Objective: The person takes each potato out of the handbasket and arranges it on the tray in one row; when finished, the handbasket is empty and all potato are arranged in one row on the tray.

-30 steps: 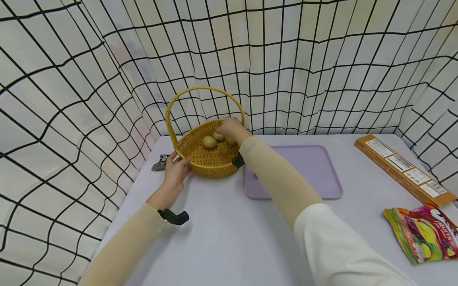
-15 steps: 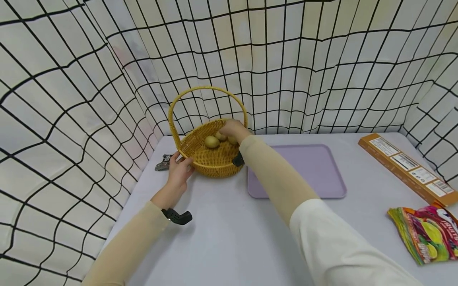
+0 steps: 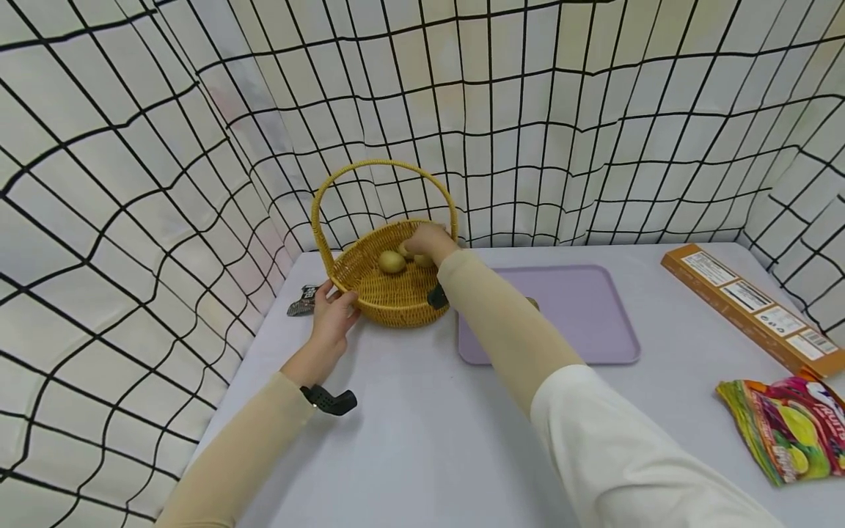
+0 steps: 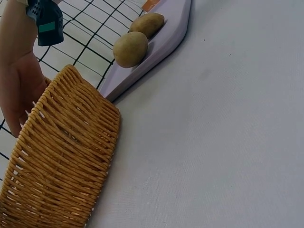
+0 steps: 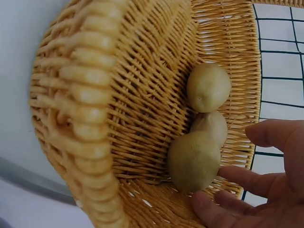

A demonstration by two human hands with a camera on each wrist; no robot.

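A yellow wicker basket point(image 3: 396, 312) with a tall arched handle stands at the back left of the table. My left hand point(image 3: 332, 317) holds its left front rim, thumb and fingers on either side. Inside lie three potatoes, with one potato point(image 5: 209, 88) set apart from my right hand point(image 5: 256, 183). The nearest, a greenish potato point(image 5: 194, 161), has my right fingertips at its side, while the thumb stands away from it. A paler potato point(image 5: 211, 127) lies partly hidden between them. Two more potatoes sit on the purple tray point(image 3: 587, 315); one tray potato point(image 4: 130, 49) shows beside the basket in the left wrist view.
An orange-brown box point(image 3: 752, 312) lies at the back right, with a colourful fruit candy bag point(image 3: 788, 433) in front of it. A small dark packet point(image 3: 304, 301) is left of the basket. Black netting point(image 3: 502, 147) over white cloth walls surrounds the table.
The head view has shifted slightly. My right hand has moved a little within the basket, and the potato by it has shifted left. A tray potato now peeks past my right sleeve.
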